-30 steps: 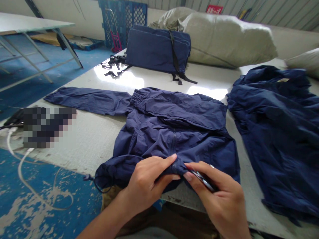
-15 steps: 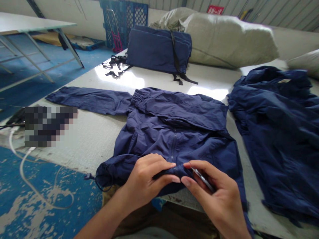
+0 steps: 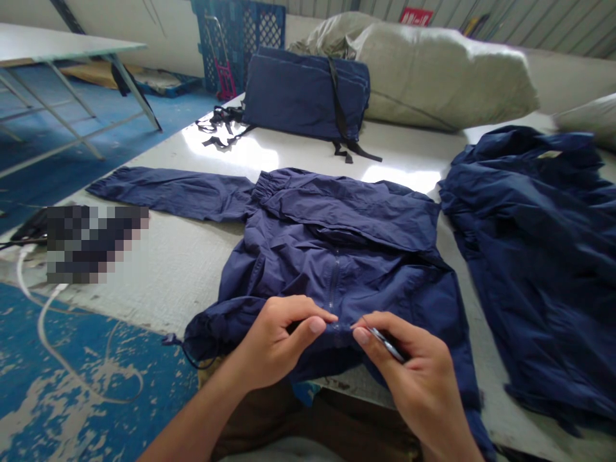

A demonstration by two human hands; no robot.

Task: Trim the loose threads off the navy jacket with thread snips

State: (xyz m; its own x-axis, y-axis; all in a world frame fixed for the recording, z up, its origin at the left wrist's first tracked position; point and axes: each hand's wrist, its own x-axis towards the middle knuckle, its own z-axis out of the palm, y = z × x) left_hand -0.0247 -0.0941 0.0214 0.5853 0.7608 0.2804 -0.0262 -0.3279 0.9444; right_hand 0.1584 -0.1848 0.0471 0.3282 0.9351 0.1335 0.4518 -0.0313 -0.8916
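A dark blue jacket (image 3: 293, 256) lies on the white table in front of me, with a zip (image 3: 333, 282) running down its middle and one sleeve stretched out to the left. My left hand (image 3: 282, 340) rests at the lower hem, left of the zip's bottom end. Its index finger reaches towards the zip while the thumb is lifted apart from the cloth, with nothing visible between them. Just right of the zip, my right hand (image 3: 414, 366) has small metal thread snips (image 3: 387, 344) in its curled fingers, thumb and index tip close together. The snips' far part is hidden in the palm.
Another dark blue garment (image 3: 539, 256) lies at the right. Behind the jacket stand a folded blue stack (image 3: 303, 93) with black straps and a large pale sack (image 3: 447, 77). At the left edge are a blurred-out device and white cables (image 3: 45, 321).
My left thumb has lifted off the hem, away from the index finger. My right hand has shifted slightly, its thumb and index finger drawing together.
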